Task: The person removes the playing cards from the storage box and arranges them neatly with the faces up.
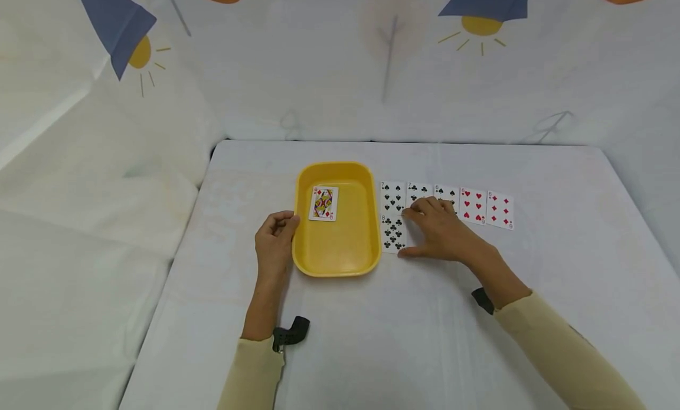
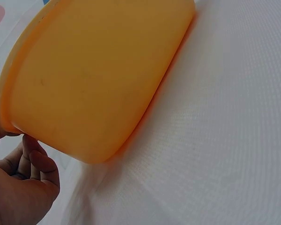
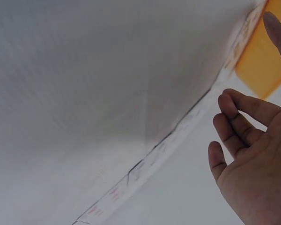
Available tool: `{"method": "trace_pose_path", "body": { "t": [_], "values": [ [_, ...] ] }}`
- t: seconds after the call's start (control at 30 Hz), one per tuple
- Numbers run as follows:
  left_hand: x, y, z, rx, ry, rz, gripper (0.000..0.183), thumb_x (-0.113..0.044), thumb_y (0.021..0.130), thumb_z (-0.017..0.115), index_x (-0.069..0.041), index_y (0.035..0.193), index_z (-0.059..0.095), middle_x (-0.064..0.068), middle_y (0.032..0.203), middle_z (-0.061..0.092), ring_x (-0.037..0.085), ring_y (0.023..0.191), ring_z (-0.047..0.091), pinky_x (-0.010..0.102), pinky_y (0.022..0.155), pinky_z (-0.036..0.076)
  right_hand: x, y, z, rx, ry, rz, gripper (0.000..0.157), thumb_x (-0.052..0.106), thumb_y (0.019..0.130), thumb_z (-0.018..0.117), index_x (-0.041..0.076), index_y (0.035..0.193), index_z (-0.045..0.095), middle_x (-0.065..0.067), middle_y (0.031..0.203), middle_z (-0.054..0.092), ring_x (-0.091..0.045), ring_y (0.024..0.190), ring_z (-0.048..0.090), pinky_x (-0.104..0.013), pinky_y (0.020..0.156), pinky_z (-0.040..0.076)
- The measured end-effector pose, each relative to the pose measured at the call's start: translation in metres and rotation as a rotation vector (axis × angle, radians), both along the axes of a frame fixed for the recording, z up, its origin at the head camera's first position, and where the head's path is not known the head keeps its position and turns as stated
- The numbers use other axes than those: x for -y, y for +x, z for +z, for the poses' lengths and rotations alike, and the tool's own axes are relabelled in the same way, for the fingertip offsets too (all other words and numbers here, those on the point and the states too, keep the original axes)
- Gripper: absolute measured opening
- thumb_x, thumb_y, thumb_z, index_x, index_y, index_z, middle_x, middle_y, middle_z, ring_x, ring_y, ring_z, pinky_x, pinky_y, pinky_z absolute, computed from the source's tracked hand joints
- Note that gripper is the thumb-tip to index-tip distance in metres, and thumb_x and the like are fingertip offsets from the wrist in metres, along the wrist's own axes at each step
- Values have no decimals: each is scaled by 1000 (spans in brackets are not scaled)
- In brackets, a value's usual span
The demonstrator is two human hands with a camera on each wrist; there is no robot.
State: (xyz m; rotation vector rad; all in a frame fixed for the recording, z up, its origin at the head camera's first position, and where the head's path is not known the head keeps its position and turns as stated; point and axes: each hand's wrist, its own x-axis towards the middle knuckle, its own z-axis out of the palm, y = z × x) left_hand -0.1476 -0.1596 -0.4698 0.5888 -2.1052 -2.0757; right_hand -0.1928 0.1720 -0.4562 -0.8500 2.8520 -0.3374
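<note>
A yellow plastic tray [image 1: 338, 262] stands on the table with a queen of diamonds [image 1: 323, 203] lying face up in it. My left hand [image 1: 276, 239] pinches the tray's left rim between thumb and fingers, as the left wrist view also shows. Over the cards right of the tray hovers my right hand [image 1: 441, 230], its thumb and fingers spread and nothing held. Nearest to it lies an eight of clubs [image 1: 393, 233]. Above that card runs a row: seven of spades [image 1: 393, 194], seven of clubs [image 1: 418, 190], a partly covered spade card [image 1: 445, 192], six of hearts [image 1: 473, 206] and six of diamonds [image 1: 500, 209].
A white cloth covers the table [image 1: 372, 351]. White printed sheeting [image 1: 329, 62] hangs behind it and along the left side. The tray's right wall stands right beside the left end of the cards.
</note>
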Motion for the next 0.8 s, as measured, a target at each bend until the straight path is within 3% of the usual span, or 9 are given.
{"method": "trace_pose_path", "body": {
  "t": [0.13,0.37,0.67,0.8],
  "values": [
    [-5,5,18,14,-8,-6,26,-17,98,65,1,116,64,10,102,60,27,92,58,26,77,54,-1,-4,7,-22,-33,-13,84,58,74,82,6,136,59,-13,131,51,-33,127,39,-56,106,27],
    [-5,5,17,7,-18,-13,27,-18,98,65,1,117,64,10,102,60,27,92,58,24,76,54,15,-13,28,-74,-105,-7,79,53,78,81,4,136,59,-13,129,53,-32,124,42,-54,106,29],
    [3,-2,-8,8,8,-6,29,-26,97,68,-4,116,66,8,104,60,21,89,58,22,74,53,68,-30,50,-90,-56,94,81,57,79,78,5,137,57,-9,130,51,-28,122,41,-49,106,29],
    [4,-2,-12,-6,2,-7,31,-30,95,70,-6,115,66,9,104,61,20,89,58,21,74,53,94,-40,51,-75,-2,145,81,58,81,76,4,137,57,-9,130,51,-28,121,40,-47,104,31]
  ]
}}
